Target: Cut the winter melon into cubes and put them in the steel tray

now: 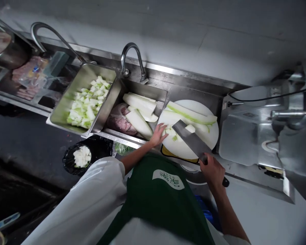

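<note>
My right hand is closed round the black handle of a cleaver. The wide blade lies slanted over a round white cutting board. My left hand is at the board's left edge, its fingers apart beside small cut chunks of pale green gourd. One larger white chunk sits just beyond the blade. Across the back of the board rests a long wedge of gourd with a green edge. Peeled gourd pieces lie in the sink left of the board, next to bagged meat.
A deep steel pan of gourd chunks stands left of the sink, below a curved faucet. A black-lined bin holds white scraps. Metal equipment borders the board on the right. Packaged meat lies far left.
</note>
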`<action>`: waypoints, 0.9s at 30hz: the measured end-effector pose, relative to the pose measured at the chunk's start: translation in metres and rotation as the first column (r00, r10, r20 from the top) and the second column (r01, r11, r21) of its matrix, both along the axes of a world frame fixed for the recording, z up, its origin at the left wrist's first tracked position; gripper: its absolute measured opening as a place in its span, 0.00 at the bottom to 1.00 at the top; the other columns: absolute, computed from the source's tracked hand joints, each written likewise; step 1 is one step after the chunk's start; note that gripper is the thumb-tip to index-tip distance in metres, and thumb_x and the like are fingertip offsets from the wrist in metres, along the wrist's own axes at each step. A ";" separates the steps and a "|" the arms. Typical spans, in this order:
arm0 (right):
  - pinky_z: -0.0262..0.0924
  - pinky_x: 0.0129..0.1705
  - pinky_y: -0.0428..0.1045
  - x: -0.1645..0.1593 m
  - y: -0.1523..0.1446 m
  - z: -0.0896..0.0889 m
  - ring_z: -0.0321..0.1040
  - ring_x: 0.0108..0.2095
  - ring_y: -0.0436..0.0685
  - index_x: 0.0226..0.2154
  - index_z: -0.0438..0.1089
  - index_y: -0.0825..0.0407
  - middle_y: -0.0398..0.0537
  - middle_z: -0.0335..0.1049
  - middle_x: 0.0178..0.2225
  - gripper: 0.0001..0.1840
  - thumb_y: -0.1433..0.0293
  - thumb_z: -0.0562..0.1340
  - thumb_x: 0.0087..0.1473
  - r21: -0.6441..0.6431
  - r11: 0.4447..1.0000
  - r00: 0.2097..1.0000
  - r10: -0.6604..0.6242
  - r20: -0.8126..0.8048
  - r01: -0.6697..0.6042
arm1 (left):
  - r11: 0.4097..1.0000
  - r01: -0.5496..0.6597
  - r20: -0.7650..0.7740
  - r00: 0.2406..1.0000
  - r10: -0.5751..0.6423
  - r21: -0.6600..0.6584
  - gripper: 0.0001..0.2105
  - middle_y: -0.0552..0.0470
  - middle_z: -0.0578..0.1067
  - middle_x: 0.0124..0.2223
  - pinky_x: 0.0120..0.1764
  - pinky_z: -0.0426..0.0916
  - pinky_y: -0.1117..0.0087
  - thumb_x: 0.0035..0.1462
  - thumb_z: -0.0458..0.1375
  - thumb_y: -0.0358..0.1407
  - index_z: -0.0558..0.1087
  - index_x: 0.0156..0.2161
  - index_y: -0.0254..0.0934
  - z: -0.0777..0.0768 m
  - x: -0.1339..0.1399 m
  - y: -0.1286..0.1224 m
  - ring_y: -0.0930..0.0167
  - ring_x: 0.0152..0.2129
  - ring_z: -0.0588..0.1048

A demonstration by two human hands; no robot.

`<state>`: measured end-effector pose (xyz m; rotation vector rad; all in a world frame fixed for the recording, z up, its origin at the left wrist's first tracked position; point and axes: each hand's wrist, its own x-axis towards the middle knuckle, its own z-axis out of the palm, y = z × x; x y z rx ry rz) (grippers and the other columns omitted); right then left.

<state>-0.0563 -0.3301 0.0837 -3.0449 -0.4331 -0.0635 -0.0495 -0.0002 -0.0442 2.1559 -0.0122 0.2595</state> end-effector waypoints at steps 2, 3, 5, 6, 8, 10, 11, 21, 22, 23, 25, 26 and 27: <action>0.43 0.31 0.48 0.000 -0.004 -0.002 0.65 0.35 0.56 0.48 0.73 0.54 0.49 0.72 0.32 0.16 0.65 0.63 0.59 -0.047 0.998 0.999 -0.035 -0.001 0.035 | 1.000 0.015 0.020 1.000 -0.014 -0.021 0.22 0.36 0.57 0.65 0.66 0.59 0.53 0.69 0.51 0.44 0.62 0.63 0.37 0.004 0.003 -0.006 0.59 0.65 0.60; 0.43 0.31 0.48 -0.001 -0.005 -0.003 0.65 0.35 0.56 0.48 0.73 0.54 0.50 0.72 0.32 0.16 0.65 0.62 0.59 -0.070 0.997 0.999 -0.044 -0.013 0.043 | 1.000 -0.006 0.047 0.999 0.007 -0.029 0.21 0.36 0.57 0.66 0.66 0.58 0.53 0.70 0.49 0.43 0.62 0.63 0.37 0.009 0.004 -0.010 0.59 0.66 0.59; 0.45 0.31 0.48 -0.002 -0.005 -0.002 0.66 0.37 0.57 0.49 0.73 0.54 0.51 0.72 0.33 0.17 0.65 0.61 0.60 -0.108 0.993 0.997 -0.057 -0.042 0.052 | 0.996 -0.081 0.134 0.987 0.084 -0.028 0.20 0.37 0.57 0.67 0.67 0.55 0.51 0.70 0.48 0.41 0.63 0.63 0.38 0.025 0.005 -0.022 0.58 0.67 0.57; 0.45 0.31 0.49 -0.003 -0.004 -0.001 0.66 0.37 0.58 0.49 0.73 0.54 0.51 0.72 0.34 0.17 0.64 0.61 0.60 -0.122 0.991 0.997 -0.058 -0.058 0.050 | 0.996 -0.087 0.184 0.979 0.087 -0.008 0.20 0.37 0.59 0.67 0.68 0.52 0.48 0.70 0.48 0.40 0.64 0.63 0.38 0.035 0.007 -0.030 0.57 0.68 0.55; 0.47 0.32 0.49 -0.003 -0.003 0.001 0.66 0.38 0.59 0.49 0.73 0.53 0.52 0.72 0.35 0.17 0.64 0.60 0.61 -0.137 0.990 0.995 -0.046 -0.087 0.034 | 0.995 0.046 0.251 0.966 -0.067 0.089 0.19 0.38 0.64 0.66 0.69 0.45 0.42 0.68 0.52 0.41 0.68 0.61 0.39 0.058 0.014 -0.045 0.53 0.69 0.54; 0.49 0.33 0.49 0.000 -0.002 0.004 0.66 0.38 0.59 0.49 0.73 0.53 0.53 0.72 0.35 0.17 0.65 0.61 0.60 -0.140 0.990 0.994 -0.017 -0.108 0.001 | 0.931 0.301 0.229 0.910 -0.345 0.208 0.20 0.40 0.68 0.64 0.68 0.39 0.38 0.66 0.56 0.43 0.70 0.60 0.40 0.076 0.027 -0.058 0.48 0.68 0.55; 0.50 0.33 0.48 0.001 -0.002 0.006 0.66 0.38 0.59 0.50 0.72 0.53 0.53 0.72 0.35 0.17 0.66 0.61 0.59 -0.139 0.990 0.994 -0.001 -0.113 -0.015 | 0.882 0.400 0.196 0.871 -0.450 0.248 0.21 0.41 0.68 0.64 0.67 0.37 0.36 0.65 0.58 0.44 0.70 0.61 0.41 0.082 0.035 -0.061 0.47 0.68 0.55; 0.55 0.29 0.49 -0.030 -0.092 0.014 0.67 0.24 0.55 0.44 0.73 0.51 0.51 0.76 0.31 0.21 0.53 0.59 0.58 0.234 0.917 0.923 -0.251 -0.293 0.324 | 0.819 0.562 -0.139 0.826 -0.547 0.118 0.46 0.39 0.56 0.71 0.69 0.51 0.49 0.49 0.70 0.54 0.60 0.70 0.42 0.036 0.062 0.024 0.52 0.70 0.50; 0.57 0.28 0.49 -0.035 -0.098 0.006 0.65 0.22 0.54 0.40 0.73 0.51 0.50 0.74 0.27 0.23 0.49 0.59 0.57 0.333 0.853 0.881 -0.263 -0.394 0.403 | 0.820 0.563 -0.141 0.824 -0.548 0.105 0.49 0.38 0.53 0.72 0.68 0.53 0.49 0.46 0.71 0.54 0.59 0.70 0.42 0.030 0.060 0.028 0.51 0.70 0.49; 0.57 0.26 0.49 -0.040 -0.100 -0.004 0.64 0.20 0.54 0.35 0.71 0.51 0.48 0.72 0.23 0.26 0.44 0.59 0.55 0.407 0.771 0.827 -0.262 -0.498 0.489 | 0.823 0.559 -0.134 0.827 -0.546 0.102 0.50 0.38 0.50 0.73 0.68 0.54 0.49 0.45 0.72 0.55 0.58 0.70 0.41 0.025 0.059 0.030 0.50 0.70 0.48; 0.56 0.20 0.48 -0.049 -0.096 -0.028 0.60 0.16 0.53 0.27 0.66 0.49 0.43 0.64 0.16 0.31 0.38 0.58 0.50 0.472 0.597 0.704 -0.236 -0.670 0.649 | 0.821 0.559 -0.101 0.829 -0.550 0.116 0.51 0.36 0.46 0.73 0.68 0.54 0.47 0.46 0.71 0.56 0.57 0.71 0.41 0.017 0.059 0.027 0.49 0.70 0.47; 0.55 0.19 0.48 -0.054 -0.091 -0.040 0.59 0.15 0.53 0.25 0.63 0.48 0.42 0.61 0.14 0.32 0.36 0.59 0.48 0.476 0.524 0.653 -0.223 -0.724 0.706 | 0.817 0.562 -0.081 0.827 -0.556 0.129 0.51 0.36 0.46 0.73 0.68 0.53 0.46 0.46 0.70 0.56 0.56 0.71 0.41 0.014 0.060 0.023 0.49 0.70 0.47; 0.55 0.17 0.49 -0.059 -0.083 -0.051 0.58 0.14 0.53 0.24 0.61 0.47 0.40 0.59 0.13 0.33 0.34 0.59 0.46 0.479 0.472 0.629 -0.233 -0.742 0.740 | 0.813 0.564 -0.065 0.825 -0.561 0.144 0.52 0.35 0.46 0.73 0.68 0.51 0.45 0.46 0.70 0.57 0.55 0.71 0.40 0.012 0.061 0.017 0.48 0.70 0.46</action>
